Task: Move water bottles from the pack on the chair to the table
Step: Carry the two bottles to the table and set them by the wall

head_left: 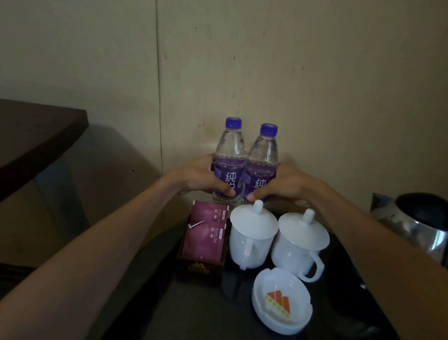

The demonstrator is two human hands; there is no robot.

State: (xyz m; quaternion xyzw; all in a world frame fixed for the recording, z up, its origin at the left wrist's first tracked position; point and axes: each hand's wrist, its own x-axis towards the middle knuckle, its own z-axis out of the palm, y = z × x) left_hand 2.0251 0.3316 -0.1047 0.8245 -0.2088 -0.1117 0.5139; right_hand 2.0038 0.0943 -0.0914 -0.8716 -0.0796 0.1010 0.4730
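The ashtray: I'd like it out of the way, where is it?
In the head view, the white ashtray sits nearest the camera on the dark table, just in front of the right lidded cup.

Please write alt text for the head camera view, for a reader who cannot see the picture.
Two bare hands, the left hand and the right hand, each grip a clear plastic water bottle with a purple cap, the left bottle and the right bottle, upright side by side near a beige wall. In front stand two white lidded cups, a white ashtray and purple tea sachets.
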